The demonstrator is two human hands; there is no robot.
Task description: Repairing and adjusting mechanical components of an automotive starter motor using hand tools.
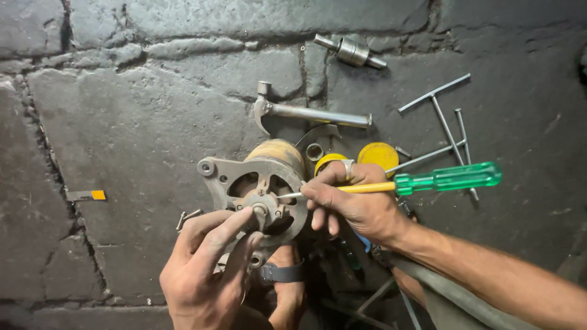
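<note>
- Grimy grey cast-metal alternator housing with open windows stands at frame centre on the dark cracked stone slab floor. Its yellowish dusty body shows behind at 12 o'clock; the lower edge is hidden by the hands.
- Left hand, at 7 o'clock of the housing: fingers curled narrow, index and thumb pinched on the small central hub. What sits between the fingertips cannot be made out.
- Right hand, at 3 o'clock of the housing: closed around the screwdriver with translucent green handle and yellow shank sleeve. Its steel blade points at 9 o'clock and reaches the hub; the tip contact is too small to judge. A ring sits on one finger.
- A foot in a strapped sandal, at 6 o'clock of the housing, is partly covered by the left hand; contact with the housing cannot be told.
- Steel claw hammer lies at 12 o'clock, just beyond the housing.
- Short steel cylinder with stub shafts lies further out at 1 o'clock.
- Two thin T-handled steel wrenches lie crossed at 2 o'clock, their lower ends behind the screwdriver handle.
- Round yellow lid sits near the right knuckles; a second yellow piece beside it is mostly hidden.
- Small flat strip with orange tip lies well apart at 9 o'clock.
- Dark clutter under the right forearm at 5 o'clock is unreadable.
</note>
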